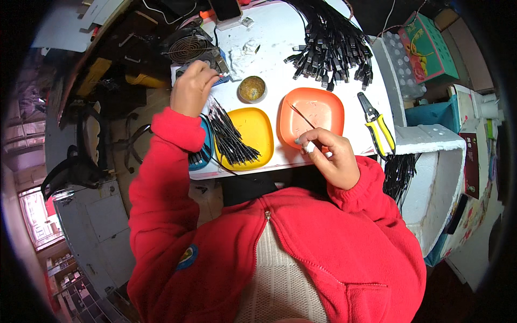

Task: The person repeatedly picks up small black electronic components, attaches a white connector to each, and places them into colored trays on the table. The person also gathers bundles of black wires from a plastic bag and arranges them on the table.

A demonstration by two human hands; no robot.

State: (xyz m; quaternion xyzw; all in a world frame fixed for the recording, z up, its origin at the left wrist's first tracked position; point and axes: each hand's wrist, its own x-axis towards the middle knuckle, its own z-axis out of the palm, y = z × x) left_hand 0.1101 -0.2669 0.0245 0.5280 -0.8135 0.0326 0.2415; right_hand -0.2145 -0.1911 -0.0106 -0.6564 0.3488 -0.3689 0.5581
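Note:
My left hand (191, 89) is raised over the table's left side, beside a small fan device with a round wire grille (188, 49). Its fingers are pinched together, and whatever is between them cannot be made out. Over the orange tray (329, 102) my right hand (336, 161) grips a thin, dark, pointed tool (302, 116), whose kind I cannot tell. Something white sits at the fingers of that hand. Between my hands, a bundle of black cables (231, 137) with stripped, pale ends lies across the yellow tray (261, 126) and a blue tray (206, 128).
A round tin (252, 89) stands behind the yellow tray. Many black cables with USB plugs (334, 48) are heaped at the back. Yellow-handled wire strippers (379, 126) lie at the right edge. More black cables (399, 175) hang by a white foam box (431, 140).

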